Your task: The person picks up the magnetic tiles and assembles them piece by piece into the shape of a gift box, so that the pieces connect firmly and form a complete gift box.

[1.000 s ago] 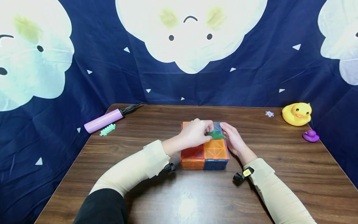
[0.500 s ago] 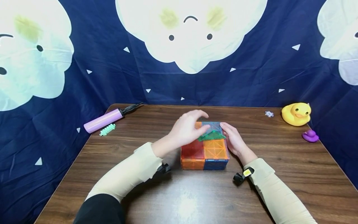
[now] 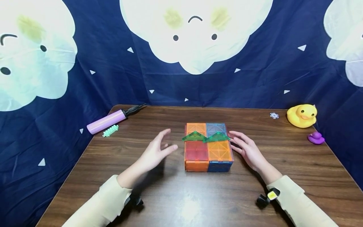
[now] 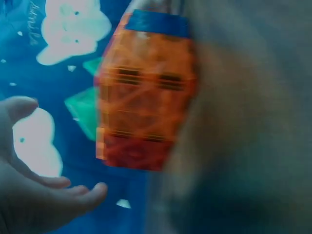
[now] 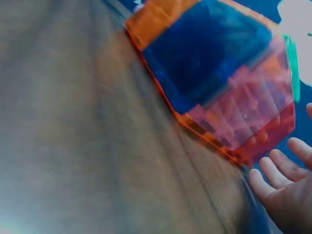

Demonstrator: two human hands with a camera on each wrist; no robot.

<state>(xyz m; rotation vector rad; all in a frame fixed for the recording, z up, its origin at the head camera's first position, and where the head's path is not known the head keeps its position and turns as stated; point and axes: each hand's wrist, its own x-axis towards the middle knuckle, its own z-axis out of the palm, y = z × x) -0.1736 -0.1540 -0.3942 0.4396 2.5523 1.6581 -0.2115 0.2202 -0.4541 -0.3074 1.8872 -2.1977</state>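
A low box of see-through magnetic tiles [image 3: 196, 151] sits mid-table, with orange, red and blue squares on its top and sides. Two green triangle tiles [image 3: 217, 136] stand side by side across the middle of that top. To the left of the box my left hand [image 3: 151, 154] hovers apart from it, thumb and fingers spread around nothing. My right hand [image 3: 249, 151] is close by the box's right side, fingers loosely bent and holding nothing. In the right wrist view its fingertips [image 5: 267, 168] are near the pink side tile [image 5: 248, 107]; whether they touch is unclear.
A pink hand pump [image 3: 107, 121] and a mint notched piece [image 3: 110, 130] lie at the back left. At the back right are a yellow rubber duck [image 3: 302, 116], a small purple duck [image 3: 316, 138] and a poker chip [image 3: 274, 115]. Behind the table hangs a blue cloth [image 3: 181, 85].
My left hand has let go of the green triangle tile and drawn back left, uncovering a second triangle. My right hand has come off the box's right edge and moved slightly right.
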